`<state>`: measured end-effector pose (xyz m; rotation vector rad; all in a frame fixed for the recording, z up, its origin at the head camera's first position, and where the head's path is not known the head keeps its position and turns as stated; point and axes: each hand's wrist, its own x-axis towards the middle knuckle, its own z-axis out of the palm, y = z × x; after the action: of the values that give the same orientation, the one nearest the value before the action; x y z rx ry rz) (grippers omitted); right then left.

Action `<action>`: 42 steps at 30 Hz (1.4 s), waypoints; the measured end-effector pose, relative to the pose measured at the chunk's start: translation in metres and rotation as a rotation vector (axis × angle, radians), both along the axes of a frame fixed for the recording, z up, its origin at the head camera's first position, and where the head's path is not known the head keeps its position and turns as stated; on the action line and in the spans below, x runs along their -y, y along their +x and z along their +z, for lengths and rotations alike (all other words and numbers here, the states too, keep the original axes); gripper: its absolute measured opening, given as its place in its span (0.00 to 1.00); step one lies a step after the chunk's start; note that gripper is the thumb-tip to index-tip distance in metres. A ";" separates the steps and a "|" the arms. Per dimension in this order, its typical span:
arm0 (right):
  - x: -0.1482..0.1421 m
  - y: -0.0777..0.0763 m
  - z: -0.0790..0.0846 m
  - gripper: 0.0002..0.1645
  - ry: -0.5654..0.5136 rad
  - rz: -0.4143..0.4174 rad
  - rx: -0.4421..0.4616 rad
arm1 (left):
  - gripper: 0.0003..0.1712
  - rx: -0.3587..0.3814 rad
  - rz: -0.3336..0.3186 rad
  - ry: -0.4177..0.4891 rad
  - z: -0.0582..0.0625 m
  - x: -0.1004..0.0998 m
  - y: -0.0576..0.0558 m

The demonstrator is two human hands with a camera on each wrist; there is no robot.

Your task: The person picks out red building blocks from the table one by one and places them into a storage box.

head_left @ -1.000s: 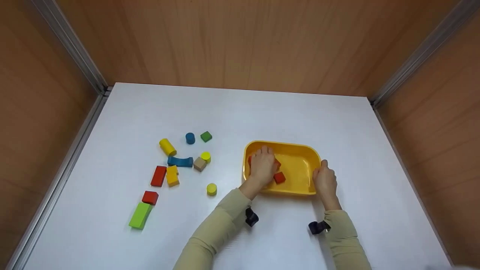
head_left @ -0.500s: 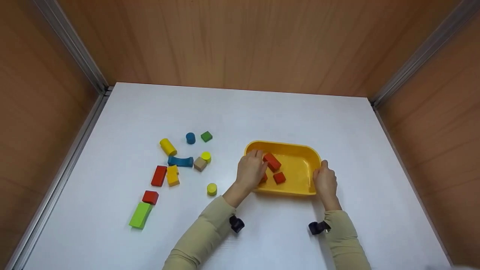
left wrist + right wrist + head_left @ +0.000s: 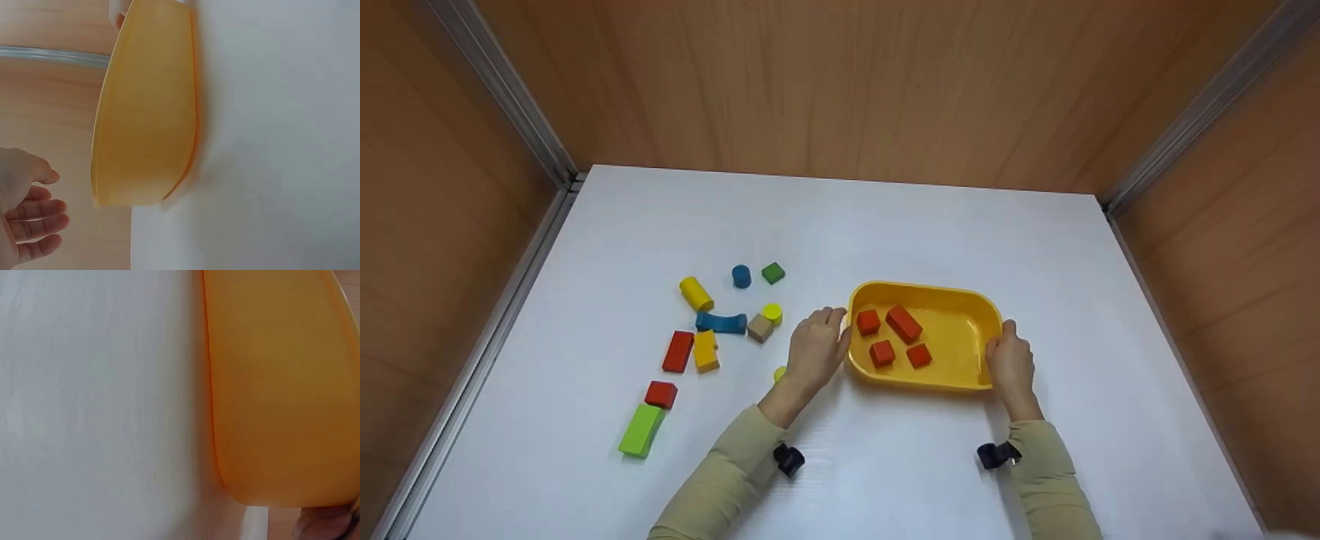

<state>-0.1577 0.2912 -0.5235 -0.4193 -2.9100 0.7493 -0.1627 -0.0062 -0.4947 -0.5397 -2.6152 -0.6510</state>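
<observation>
On the tabletop (image 3: 855, 232), four red blocks (image 3: 904, 325) are contained in one yellow tray (image 3: 956, 337), pinched by the right grip (image 3: 1012, 367). The left grip (image 3: 815, 349) is spread beside it; eleven pieces (image 3: 721, 323) are scattered, one partly hidden.

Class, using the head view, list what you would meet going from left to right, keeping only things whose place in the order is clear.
Lime-green block → long yellow cylinder → blue cylinder → green cube → left hand → yellow tray → right hand.
</observation>
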 end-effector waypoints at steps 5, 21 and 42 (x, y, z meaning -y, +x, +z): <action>0.000 -0.001 0.000 0.12 0.002 -0.006 0.011 | 0.13 -0.017 0.015 -0.025 -0.003 0.018 0.004; 0.000 -0.001 0.002 0.10 0.010 -0.008 0.010 | 0.17 0.121 0.066 -0.116 -0.010 0.072 0.020; -0.001 0.001 0.001 0.11 0.016 -0.014 0.007 | 0.31 0.312 0.225 -0.214 -0.012 0.138 0.037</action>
<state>-0.1571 0.2926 -0.5225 -0.4404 -2.9146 0.7233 -0.1253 -0.1438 -0.5067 -0.2086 -3.0030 -0.4132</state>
